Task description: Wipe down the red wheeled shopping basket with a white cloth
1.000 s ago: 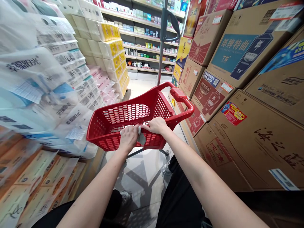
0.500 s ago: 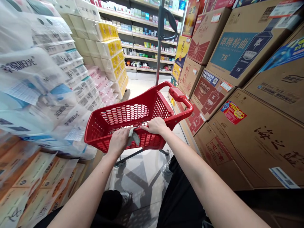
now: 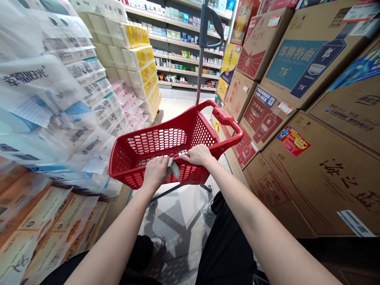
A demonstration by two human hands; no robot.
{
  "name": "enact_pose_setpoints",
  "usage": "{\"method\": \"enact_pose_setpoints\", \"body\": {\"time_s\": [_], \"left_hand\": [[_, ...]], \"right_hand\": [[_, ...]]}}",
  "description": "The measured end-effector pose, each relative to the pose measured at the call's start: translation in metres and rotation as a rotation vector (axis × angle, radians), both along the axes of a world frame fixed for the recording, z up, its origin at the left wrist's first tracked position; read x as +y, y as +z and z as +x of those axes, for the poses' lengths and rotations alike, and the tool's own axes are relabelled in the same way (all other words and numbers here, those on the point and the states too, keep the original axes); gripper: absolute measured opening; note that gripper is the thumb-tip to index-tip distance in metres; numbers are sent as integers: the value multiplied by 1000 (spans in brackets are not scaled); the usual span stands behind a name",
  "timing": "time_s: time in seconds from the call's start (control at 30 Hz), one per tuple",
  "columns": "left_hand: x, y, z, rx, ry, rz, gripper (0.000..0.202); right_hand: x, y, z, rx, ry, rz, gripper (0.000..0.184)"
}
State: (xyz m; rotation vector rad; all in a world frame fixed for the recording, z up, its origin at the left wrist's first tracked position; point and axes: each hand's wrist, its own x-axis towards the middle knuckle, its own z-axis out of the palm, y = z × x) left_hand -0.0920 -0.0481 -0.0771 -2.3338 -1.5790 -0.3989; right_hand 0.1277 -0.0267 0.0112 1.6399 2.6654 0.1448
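Holding a crumpled grey-white cloth (image 3: 175, 169) against the near rim of a red plastic trolley basket (image 3: 154, 150), the left hand (image 3: 156, 172) lies over the rim with its fingers together; the cloth seems pinched under those fingers, though the fold is partly hidden. The cloth hangs roughly upright just beside the left hand, and it sits between the hands, nearer the left; the right hand (image 3: 196, 155) rests spread on the same rim, its fingertips reaching toward the cloth. The basket's long axis runs away from the person and slightly rightward, so the right hand is nearer its red handle (image 3: 223, 116); below, the trolley's metal frame (image 3: 168, 191) crosses the tiled floor (image 3: 178, 225). On the left stand film-wrapped tissue packs (image 3: 44, 91) printed 幸福阳光, with yellow-banded packs (image 3: 136, 35) beyond; on the right, cartons printed 海之蓝 (image 3: 341, 174) and 郎牌特曲 with T6 (image 3: 292, 59) are stacked, one bearing a red promotional sticker (image 3: 293, 141); farthest off, a grey pole with a black grip (image 3: 208, 27) stands before shelves of small boxed goods (image 3: 184, 51).
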Motion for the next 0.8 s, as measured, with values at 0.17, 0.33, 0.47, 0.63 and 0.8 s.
{"method": "enact_pose_setpoints", "body": {"time_s": [0.17, 0.33, 0.47, 0.63, 0.8], "left_hand": [[2, -8, -18, -56, -125, -49, 52], [11, -4, -31, -116, -141, -155, 49], [8, 7, -19, -73, -57, -175, 35], [-3, 19, 11, -24, 81, -119, 36], [-5, 22, 23, -52, 184, -110, 47]], "right_hand": [[2, -4, 0, 3, 15, 17, 78], [1, -6, -2, 4, 20, 15, 81], [-1, -3, -1, 11, 4, -1, 81], [-3, 0, 2, 6, -13, -12, 80], [-1, -1, 3, -2, -15, -11, 82]]}}
